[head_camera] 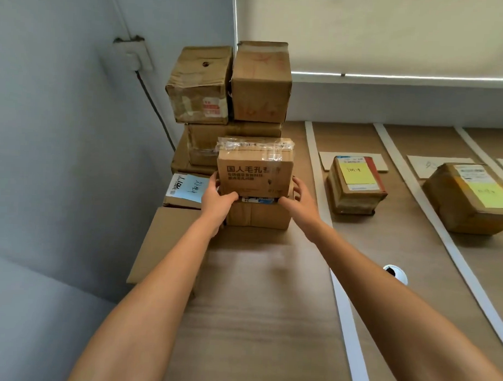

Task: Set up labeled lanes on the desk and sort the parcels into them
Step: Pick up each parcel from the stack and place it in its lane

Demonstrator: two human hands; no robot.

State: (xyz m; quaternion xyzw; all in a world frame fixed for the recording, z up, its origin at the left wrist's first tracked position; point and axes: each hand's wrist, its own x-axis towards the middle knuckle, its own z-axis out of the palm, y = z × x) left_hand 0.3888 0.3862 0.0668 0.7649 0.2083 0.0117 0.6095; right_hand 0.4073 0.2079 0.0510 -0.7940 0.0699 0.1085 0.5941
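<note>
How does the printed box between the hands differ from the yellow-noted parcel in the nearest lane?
The printed box sits on another carton in the pile; the lane parcel lies on the desk. The printed box bears printed characters and no note; the lane parcel carries a yellow note. The left hand and right hand grip the printed box; nothing touches the lane parcel. Both are brown cardboard.

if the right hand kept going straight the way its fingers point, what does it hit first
The right hand already touches the printed box it grips; sliding past that, it would probably meet the taped boxes stacked behind, though depth is hard to judge.
</note>
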